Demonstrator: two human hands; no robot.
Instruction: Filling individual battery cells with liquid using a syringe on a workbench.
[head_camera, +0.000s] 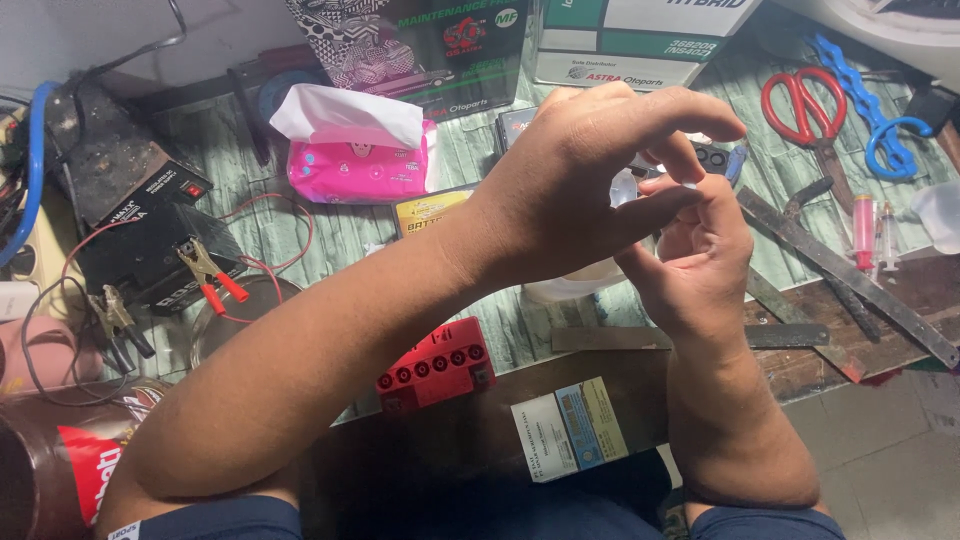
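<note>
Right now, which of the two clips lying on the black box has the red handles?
The clip with red handles lies on the black box's right side, nearer the person's left forearm. The other clip, with dark handles, sits lower left.

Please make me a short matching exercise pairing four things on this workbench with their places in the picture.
Things:
1. red-handled scissors
2. pink tissue pack
3. red block with round caps
4. red and black clamps

Places:
A. under the left forearm
B. upper right of the bench
C. on the black box at left
D. upper middle, white tissue sticking out

Pairs: 1-B, 2-D, 3-A, 4-C
</note>
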